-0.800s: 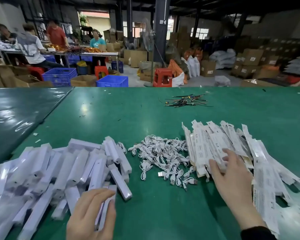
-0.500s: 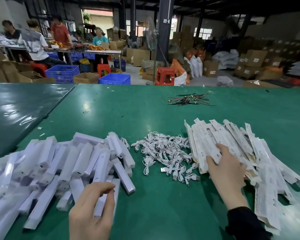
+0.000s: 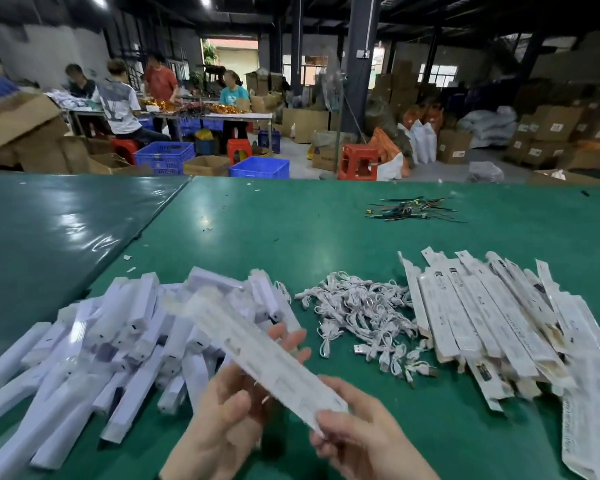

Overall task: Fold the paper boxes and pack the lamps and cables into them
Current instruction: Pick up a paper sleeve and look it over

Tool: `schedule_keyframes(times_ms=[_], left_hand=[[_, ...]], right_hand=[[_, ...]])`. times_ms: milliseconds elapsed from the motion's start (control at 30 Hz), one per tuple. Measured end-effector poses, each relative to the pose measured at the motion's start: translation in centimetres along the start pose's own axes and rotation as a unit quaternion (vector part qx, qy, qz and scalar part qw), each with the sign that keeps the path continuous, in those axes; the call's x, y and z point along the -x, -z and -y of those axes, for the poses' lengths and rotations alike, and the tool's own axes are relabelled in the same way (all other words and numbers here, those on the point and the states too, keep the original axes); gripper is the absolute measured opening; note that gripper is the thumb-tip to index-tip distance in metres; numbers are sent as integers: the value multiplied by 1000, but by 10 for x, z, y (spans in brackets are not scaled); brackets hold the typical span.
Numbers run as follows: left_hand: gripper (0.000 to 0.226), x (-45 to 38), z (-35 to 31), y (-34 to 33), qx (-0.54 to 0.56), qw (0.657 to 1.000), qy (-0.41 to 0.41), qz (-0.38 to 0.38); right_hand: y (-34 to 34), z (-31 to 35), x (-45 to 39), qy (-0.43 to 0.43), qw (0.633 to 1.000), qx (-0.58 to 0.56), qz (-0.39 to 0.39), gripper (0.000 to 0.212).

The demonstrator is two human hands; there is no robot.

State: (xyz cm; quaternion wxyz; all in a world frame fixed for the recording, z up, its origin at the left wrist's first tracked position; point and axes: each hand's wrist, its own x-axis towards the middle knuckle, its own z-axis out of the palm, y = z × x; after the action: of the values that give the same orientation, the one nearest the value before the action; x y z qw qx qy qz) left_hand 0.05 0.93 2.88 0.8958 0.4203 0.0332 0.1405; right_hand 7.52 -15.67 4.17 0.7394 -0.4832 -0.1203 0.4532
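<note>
The green table was laid out like a line: lamps heaped to my left, cables in the middle, flat boxes fanned out on the right, all within reach, I'd say so each pack took one grab from each. I had one flat box up off the table, slanting away between my hands. My right hand pinched its near end; my left hand cradled it underneath, fingers loosely curled around its far edge.
</note>
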Motion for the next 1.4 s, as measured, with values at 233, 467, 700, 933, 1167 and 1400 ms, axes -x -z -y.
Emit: schedule_keyframes(times_ms=[233, 467, 700, 933, 1167, 1400], left_hand=[[87, 12, 1, 3, -9, 997, -74, -27], [51, 14, 5, -8, -124, 983, -110, -81], [50, 16, 2, -11, -117, 986, -13, -122], [47, 14, 3, -10, -19, 987, 48, -150], [49, 16, -4, -7, 25, 990, 76, -118], [51, 17, 8, -13, -73, 989, 79, -106]], right_hand=[[8, -6, -1, -17, 989, 129, 68, 45], [4, -6, 9, 129, 929, 347, 7, 40], [1, -11, 10, 88, 945, 313, 2, 34], [3, -7, 12, 37, 954, 295, 33, 42], [4, 1, 11, -134, 976, -78, 156, 93], [-5, -6, 8, -70, 971, 184, 137, 63]])
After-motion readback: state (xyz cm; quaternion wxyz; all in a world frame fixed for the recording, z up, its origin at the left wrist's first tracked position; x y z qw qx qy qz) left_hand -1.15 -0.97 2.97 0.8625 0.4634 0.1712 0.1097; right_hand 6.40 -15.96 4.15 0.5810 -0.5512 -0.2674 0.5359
